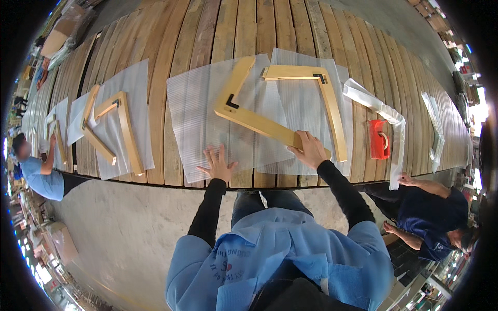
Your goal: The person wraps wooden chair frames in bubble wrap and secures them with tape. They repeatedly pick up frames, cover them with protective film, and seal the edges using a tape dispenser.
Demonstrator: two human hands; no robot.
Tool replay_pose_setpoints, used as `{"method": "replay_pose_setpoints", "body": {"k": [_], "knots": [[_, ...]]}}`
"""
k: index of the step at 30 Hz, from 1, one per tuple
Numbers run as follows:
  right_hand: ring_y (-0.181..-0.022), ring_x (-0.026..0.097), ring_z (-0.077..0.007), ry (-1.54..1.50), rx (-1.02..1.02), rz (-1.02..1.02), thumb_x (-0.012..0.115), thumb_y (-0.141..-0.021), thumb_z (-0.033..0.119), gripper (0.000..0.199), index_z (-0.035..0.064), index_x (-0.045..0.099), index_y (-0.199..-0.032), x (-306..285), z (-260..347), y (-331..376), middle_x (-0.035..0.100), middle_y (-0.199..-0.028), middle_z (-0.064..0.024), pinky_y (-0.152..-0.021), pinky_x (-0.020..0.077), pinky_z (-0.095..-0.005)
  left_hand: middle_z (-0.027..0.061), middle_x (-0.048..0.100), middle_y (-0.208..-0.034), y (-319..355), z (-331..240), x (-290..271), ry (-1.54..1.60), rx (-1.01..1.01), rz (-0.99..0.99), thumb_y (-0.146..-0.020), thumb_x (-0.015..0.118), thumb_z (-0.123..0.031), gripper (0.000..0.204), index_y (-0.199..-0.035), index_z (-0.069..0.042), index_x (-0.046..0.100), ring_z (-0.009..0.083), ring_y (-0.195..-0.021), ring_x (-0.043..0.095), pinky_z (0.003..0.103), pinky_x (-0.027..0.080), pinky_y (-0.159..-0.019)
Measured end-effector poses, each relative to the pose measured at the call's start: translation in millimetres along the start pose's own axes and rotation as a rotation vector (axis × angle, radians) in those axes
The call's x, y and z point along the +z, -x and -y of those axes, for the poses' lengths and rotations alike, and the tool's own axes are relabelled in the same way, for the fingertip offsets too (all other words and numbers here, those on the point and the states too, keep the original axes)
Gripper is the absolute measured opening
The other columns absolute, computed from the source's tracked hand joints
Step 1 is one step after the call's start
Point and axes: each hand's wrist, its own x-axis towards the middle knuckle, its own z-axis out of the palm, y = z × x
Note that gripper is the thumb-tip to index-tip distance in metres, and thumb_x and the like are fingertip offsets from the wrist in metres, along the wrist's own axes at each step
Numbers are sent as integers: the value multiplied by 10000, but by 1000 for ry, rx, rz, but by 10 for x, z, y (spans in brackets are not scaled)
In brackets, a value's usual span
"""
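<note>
My left hand [218,165] lies flat with fingers spread on a translucent white foam sheet [189,116]. My right hand [313,150] grips the near end of an angled wooden frame piece [259,124], fingers over the bar and thumb on its left side. A black corner bracket [232,102] sits inside that piece's bend. The piece rests over the sheet, its other arm pointing away from me. Just right of it is a second angled wooden piece [332,116], also with a black bracket [320,78], on an overlapping foam sheet [275,165].
On the slatted wooden table [174,93], more angled wooden pieces [127,129] lie on foam at left. A red tape dispenser [377,147] and a foam-wrapped piece [398,140] are at right. One person [44,173] works at far left, another [433,212] at right.
</note>
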Motion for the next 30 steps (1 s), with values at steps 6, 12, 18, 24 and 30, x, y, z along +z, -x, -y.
{"method": "replay_pose_setpoints", "body": {"k": [6, 12, 18, 24, 30], "knots": [[-1111, 642, -278, -1110, 149, 374, 596, -1016, 452, 616, -40, 487, -1369, -814, 585, -739, 651, -1207, -164, -947, 502, -404, 215, 165, -1673, -998, -796, -1009, 1625, 340, 102, -905, 717, -517, 1012, -1632, -115, 138, 339, -1565, 123, 606, 225, -1191], [-1123, 625, -306, -1111, -11, -32, 590, -1038, 379, 464, -13, 581, -1286, -680, 375, -2146, 693, -1123, -151, -1008, 472, -429, 200, 712, -1066, -2056, -2493, -2860, 1527, 192, -205, -905, 752, -120, 349, -1164, 66, 612, 256, -864, 736, 401, 593, -717], [-1225, 525, -407, 188, 724, -588, 767, -854, 318, 598, 50, 528, -1333, -31, -1545, -2147, 556, -1306, -178, -1028, 434, -529, 159, 736, -903, -4110, -2004, -3162, 593, 294, -159, -740, 814, -155, 373, -1021, 33, 655, 262, -785, 731, 389, 569, -689], [-1232, 510, -404, 143, 788, -175, 778, -841, 336, 670, 49, 489, -1373, -37, -2269, -1754, 545, -1276, -192, -999, 455, -527, 184, 721, -1134, -5310, -1714, -2820, 73, 632, -117, -652, 848, -217, 667, -1255, -24, 640, 324, -1064, 696, 397, 536, -899], [-1162, 576, -404, 277, 609, -427, 787, -844, 319, 676, 33, 499, -1384, 165, -2328, -1629, 586, -1234, -182, -949, 501, -506, 188, 644, -1165, -5917, -1453, -2388, -97, 704, 103, -642, 861, -200, 747, -1332, -38, 625, 337, -1102, 632, 392, 506, -972]]}}
